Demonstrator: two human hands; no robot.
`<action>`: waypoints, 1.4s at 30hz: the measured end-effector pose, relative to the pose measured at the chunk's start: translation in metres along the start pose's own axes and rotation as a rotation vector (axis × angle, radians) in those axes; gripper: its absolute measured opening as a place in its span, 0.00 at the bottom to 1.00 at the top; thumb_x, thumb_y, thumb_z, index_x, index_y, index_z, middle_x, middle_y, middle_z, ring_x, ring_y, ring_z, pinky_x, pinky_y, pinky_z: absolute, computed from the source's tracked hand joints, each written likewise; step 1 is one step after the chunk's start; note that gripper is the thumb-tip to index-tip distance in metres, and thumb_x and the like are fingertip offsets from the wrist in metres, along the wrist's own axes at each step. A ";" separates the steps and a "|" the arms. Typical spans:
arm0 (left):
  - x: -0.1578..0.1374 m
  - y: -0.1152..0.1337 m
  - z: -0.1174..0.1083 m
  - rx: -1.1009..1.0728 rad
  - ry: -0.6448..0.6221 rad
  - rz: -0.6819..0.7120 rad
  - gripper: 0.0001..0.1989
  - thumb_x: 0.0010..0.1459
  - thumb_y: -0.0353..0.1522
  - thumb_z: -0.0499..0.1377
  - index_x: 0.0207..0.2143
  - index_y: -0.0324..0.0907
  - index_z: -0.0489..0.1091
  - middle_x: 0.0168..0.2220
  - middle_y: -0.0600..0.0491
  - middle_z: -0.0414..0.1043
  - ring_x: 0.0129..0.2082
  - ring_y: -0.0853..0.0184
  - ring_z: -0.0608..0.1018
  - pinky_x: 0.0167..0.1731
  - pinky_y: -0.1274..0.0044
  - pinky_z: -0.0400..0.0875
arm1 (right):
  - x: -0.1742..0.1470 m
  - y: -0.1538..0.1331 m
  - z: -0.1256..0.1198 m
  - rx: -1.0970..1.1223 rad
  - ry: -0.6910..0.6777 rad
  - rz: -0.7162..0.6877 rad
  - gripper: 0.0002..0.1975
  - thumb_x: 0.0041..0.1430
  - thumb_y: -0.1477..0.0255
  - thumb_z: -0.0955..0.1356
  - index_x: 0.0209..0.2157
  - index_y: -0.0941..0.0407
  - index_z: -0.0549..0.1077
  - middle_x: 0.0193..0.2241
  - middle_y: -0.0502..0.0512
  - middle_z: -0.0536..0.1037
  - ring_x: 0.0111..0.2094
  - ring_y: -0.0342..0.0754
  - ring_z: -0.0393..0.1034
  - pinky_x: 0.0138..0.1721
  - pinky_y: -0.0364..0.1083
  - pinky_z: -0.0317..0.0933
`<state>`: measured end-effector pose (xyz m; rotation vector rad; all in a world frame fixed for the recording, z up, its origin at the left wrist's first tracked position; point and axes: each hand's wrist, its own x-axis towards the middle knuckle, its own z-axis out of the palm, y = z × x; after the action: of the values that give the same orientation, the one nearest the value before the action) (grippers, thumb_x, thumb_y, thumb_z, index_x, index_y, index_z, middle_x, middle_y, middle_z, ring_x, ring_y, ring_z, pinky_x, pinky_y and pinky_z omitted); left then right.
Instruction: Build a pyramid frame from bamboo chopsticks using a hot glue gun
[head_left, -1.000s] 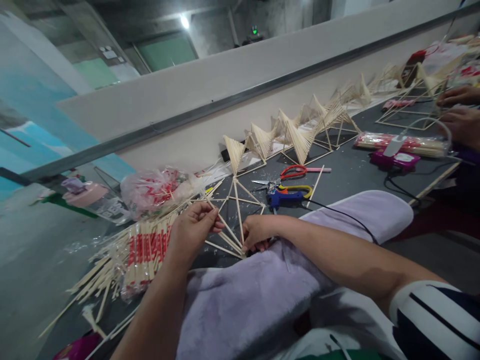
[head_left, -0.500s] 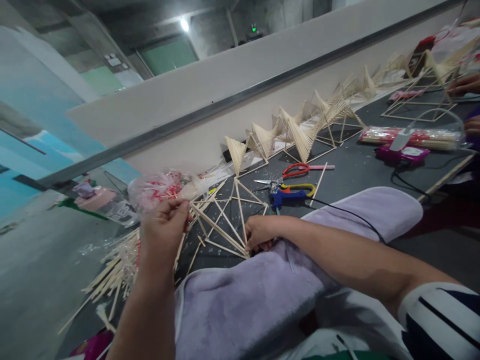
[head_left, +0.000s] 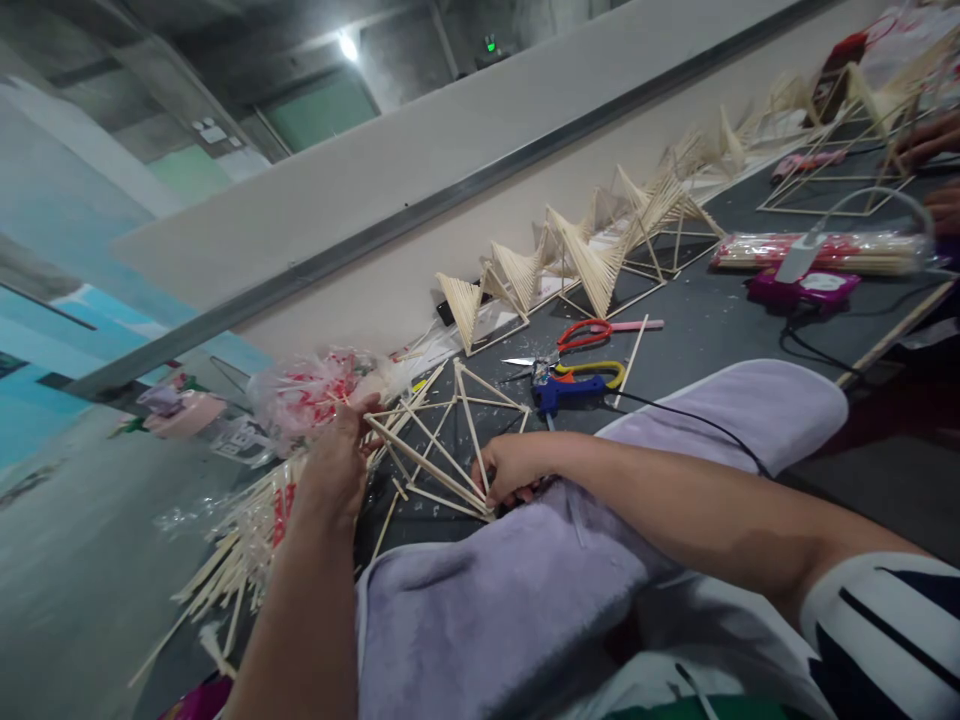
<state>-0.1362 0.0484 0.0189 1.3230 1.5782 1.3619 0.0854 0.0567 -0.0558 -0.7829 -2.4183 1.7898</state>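
A frame of thin wooden sticks [head_left: 429, 470], joined into triangles, stands on the dark table in front of me. My left hand [head_left: 349, 450] is at its left corner, fingers bent around the joint and partly hidden behind the wrist and sticks. At the near lower corner my right hand [head_left: 514, 470] pinches the frame, its wrist resting by the lilac cloth [head_left: 510, 590]. Just beyond that hand lie a blue glue gun [head_left: 574, 388] and scissors with red handles [head_left: 585, 335]. A yellow-handled tool [head_left: 611, 375] lies against the glue gun.
Loose sticks [head_left: 232, 560] and a plastic bag [head_left: 315, 390] lie at the left. Finished twisted stick models [head_left: 589, 260] line the wall. At right are a packet of sticks [head_left: 817, 252], a purple power adapter [head_left: 802, 285] and another person's hand [head_left: 930, 140].
My left hand has turned and shifted at the left corner, so its fingers show less. The stick frame has tilted slightly left. My right hand stays at the near corner.
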 end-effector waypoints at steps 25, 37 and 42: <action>-0.004 0.003 0.004 -0.282 -0.146 -0.065 0.12 0.48 0.37 0.60 0.34 0.40 0.72 0.36 0.53 0.72 0.29 0.73 0.72 0.29 0.81 0.68 | 0.000 -0.002 -0.001 0.010 -0.018 0.026 0.08 0.46 0.71 0.68 0.31 0.58 0.70 0.15 0.43 0.68 0.13 0.36 0.61 0.14 0.35 0.51; -0.008 0.002 -0.001 -0.302 -0.237 0.013 0.17 0.43 0.31 0.65 0.38 0.40 0.72 0.37 0.51 0.72 0.33 0.71 0.73 0.34 0.81 0.68 | -0.001 -0.003 -0.002 0.009 -0.031 0.040 0.06 0.47 0.71 0.68 0.29 0.58 0.70 0.13 0.43 0.68 0.14 0.37 0.62 0.15 0.36 0.52; -0.008 0.003 -0.002 -0.273 -0.249 0.029 0.14 0.43 0.29 0.65 0.36 0.41 0.72 0.31 0.53 0.72 0.28 0.74 0.71 0.30 0.83 0.67 | 0.001 -0.002 -0.001 -0.002 -0.021 0.059 0.06 0.48 0.70 0.68 0.28 0.58 0.71 0.13 0.42 0.67 0.13 0.36 0.61 0.15 0.36 0.52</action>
<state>-0.1348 0.0400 0.0207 1.2934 1.1673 1.3193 0.0843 0.0571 -0.0542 -0.8485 -2.4348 1.8253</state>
